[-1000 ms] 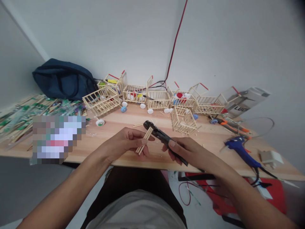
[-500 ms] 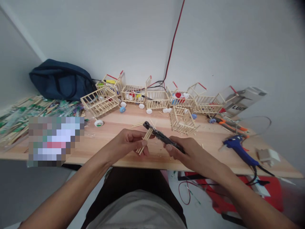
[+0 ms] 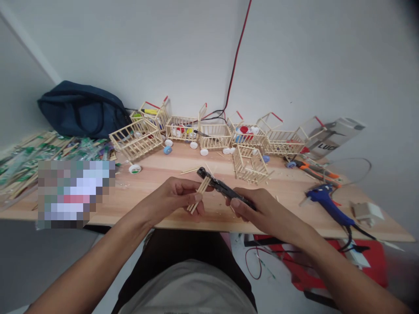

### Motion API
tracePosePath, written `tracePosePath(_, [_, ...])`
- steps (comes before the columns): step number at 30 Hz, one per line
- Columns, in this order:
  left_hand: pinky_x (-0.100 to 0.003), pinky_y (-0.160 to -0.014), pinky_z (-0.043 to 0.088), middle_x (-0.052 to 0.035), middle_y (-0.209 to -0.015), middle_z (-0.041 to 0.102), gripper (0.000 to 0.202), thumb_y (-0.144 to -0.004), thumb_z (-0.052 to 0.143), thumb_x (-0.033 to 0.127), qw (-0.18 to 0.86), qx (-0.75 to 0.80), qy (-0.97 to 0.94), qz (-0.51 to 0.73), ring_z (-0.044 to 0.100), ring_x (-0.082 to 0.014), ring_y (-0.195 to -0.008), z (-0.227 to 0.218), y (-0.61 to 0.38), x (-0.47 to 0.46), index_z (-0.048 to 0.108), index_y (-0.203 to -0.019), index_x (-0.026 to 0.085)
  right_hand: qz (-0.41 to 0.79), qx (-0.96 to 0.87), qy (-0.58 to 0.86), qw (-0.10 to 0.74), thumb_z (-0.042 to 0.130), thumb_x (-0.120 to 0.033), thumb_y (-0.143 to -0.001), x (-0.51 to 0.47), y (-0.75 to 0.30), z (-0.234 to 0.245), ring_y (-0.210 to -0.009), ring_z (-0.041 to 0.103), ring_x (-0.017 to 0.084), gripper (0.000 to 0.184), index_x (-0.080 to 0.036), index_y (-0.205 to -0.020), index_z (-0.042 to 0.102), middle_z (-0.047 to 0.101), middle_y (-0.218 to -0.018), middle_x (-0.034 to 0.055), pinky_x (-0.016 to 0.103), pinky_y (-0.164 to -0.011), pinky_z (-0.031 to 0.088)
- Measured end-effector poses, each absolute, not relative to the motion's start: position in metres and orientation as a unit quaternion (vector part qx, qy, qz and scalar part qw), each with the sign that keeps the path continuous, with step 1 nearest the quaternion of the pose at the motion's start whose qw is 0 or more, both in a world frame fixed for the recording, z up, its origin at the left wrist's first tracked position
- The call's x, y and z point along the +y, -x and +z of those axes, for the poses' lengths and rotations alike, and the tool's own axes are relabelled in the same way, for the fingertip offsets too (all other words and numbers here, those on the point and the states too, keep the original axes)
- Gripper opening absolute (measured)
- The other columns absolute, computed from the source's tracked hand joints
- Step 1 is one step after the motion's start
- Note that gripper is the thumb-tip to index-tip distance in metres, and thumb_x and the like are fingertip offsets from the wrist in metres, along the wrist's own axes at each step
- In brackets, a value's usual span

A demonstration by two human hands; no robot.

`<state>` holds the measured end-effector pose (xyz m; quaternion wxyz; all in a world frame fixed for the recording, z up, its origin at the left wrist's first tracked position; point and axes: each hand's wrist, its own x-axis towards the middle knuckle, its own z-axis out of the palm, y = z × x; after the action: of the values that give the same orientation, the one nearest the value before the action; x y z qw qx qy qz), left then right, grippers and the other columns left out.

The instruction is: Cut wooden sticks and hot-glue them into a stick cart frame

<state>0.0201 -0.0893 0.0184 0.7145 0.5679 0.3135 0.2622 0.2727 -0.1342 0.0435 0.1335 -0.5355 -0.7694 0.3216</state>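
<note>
Between the thumb and fingers of my left hand (image 3: 175, 196) is a small bundle of thin wooden sticks (image 3: 197, 199), slanting up to the right. My right hand (image 3: 257, 207) is wrapped round a long, narrow black hand tool (image 3: 225, 188); I cannot make out its exact kind. The tool's far end lies across the upper part of the sticks. Just beyond my hands, a few loose sticks (image 3: 190, 170) lie on the wooden table (image 3: 157, 174). Behind them lies an unfinished stick frame (image 3: 250, 163) without visible wheels.
Several miniature stick shopping carts (image 3: 215, 136) line the wall. At left are a dark blue bag (image 3: 87, 109), wrapped sticks (image 3: 19, 163) and a blurred-out patch (image 3: 77, 194). On the right sit a blue glue gun (image 3: 327, 203), orange-handled pliers (image 3: 322, 172) and a white adapter (image 3: 368, 213).
My right thumb and the black tool have shifted very slightly on the sticks. My left hand keeps its hold, and the rest of the view has barely moved.
</note>
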Motion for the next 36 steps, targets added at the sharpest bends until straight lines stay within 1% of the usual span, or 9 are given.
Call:
tracePosePath(3, [-0.022,-0.062,0.052,-0.0072,-0.073,0.074,0.045,-0.083,0.071,0.034,0.723,0.311,-0.559,0.259,0.068,-0.0136,-0.064,0.017,-0.02,-0.09,0.067,-0.122,0.013,0.318,-0.766,0.543,0.132,0.033,-0.064,-0.095,-0.135,-0.271,0.043,-0.06,0.049,0.015,0.053,-0.019,-0.08,0.055,0.057,-0.067,0.0018,0.027,-0.055,0.03])
tracePosePath(9, [-0.022,-0.062,0.053,-0.0081,-0.074,0.074,0.046,-0.082,0.072,0.034,0.745,0.311,-0.534,0.25,0.068,-0.0141,-0.064,0.016,-0.02,-0.09,0.067,-0.121,0.012,0.268,-0.769,0.568,0.12,0.031,-0.064,-0.094,-0.135,-0.266,0.045,-0.055,0.047,0.014,0.054,-0.019,-0.072,0.053,0.056,-0.061,0.002,0.028,-0.054,0.028])
tracePosePath(17, [-0.022,-0.06,0.053,-0.0093,-0.073,0.074,0.046,-0.081,0.073,0.034,0.747,0.323,-0.525,0.248,0.067,-0.0137,-0.059,0.017,-0.025,-0.089,0.068,-0.119,0.008,0.26,-0.782,0.553,0.121,0.03,-0.061,-0.096,-0.13,-0.27,0.037,-0.054,0.046,0.013,0.053,-0.019,-0.071,0.051,0.054,-0.06,0.0007,0.026,-0.054,0.028])
tracePosePath(23, [-0.023,-0.061,0.053,-0.0101,-0.072,0.074,0.049,-0.078,0.075,0.035,0.75,0.335,-0.514,0.247,0.068,-0.0154,-0.062,0.008,-0.029,-0.087,0.068,-0.118,0.008,0.263,-0.779,0.559,0.102,0.029,-0.061,-0.096,-0.129,-0.273,0.035,-0.052,0.046,0.013,0.054,-0.019,-0.07,0.052,0.055,-0.058,0.0016,0.027,-0.053,0.027])
tracePosePath(26, [-0.024,-0.061,0.053,-0.01,-0.071,0.074,0.051,-0.075,0.077,0.036,0.749,0.338,-0.513,0.247,0.069,-0.0172,-0.064,0.004,-0.031,-0.087,0.068,-0.117,0.008,0.261,-0.775,0.568,0.096,0.029,-0.061,-0.096,-0.128,-0.273,0.033,-0.053,0.047,0.014,0.054,-0.019,-0.07,0.053,0.055,-0.059,0.0022,0.027,-0.054,0.028])
tracePosePath(31, [-0.027,-0.06,0.054,-0.0084,-0.067,0.073,0.055,-0.069,0.08,0.041,0.742,0.351,-0.512,0.255,0.066,-0.0159,-0.055,0.001,-0.035,-0.085,0.07,-0.111,0.007,0.253,-0.782,0.563,0.091,0.026,-0.061,-0.096,-0.123,-0.273,0.025,-0.056,0.048,0.015,0.056,-0.019,-0.069,0.052,0.055,-0.06,0.0028,0.028,-0.057,0.03])
tracePosePath(36, [-0.028,-0.06,0.054,-0.0079,-0.066,0.072,0.054,-0.068,0.08,0.043,0.725,0.349,-0.529,0.271,0.068,-0.0178,-0.058,-0.001,-0.039,-0.082,0.071,-0.107,0.008,0.232,-0.79,0.561,0.089,0.024,-0.062,-0.096,-0.119,-0.276,0.019,-0.061,0.05,0.016,0.056,-0.019,-0.073,0.052,0.057,-0.064,0.0035,0.028,-0.06,0.031])
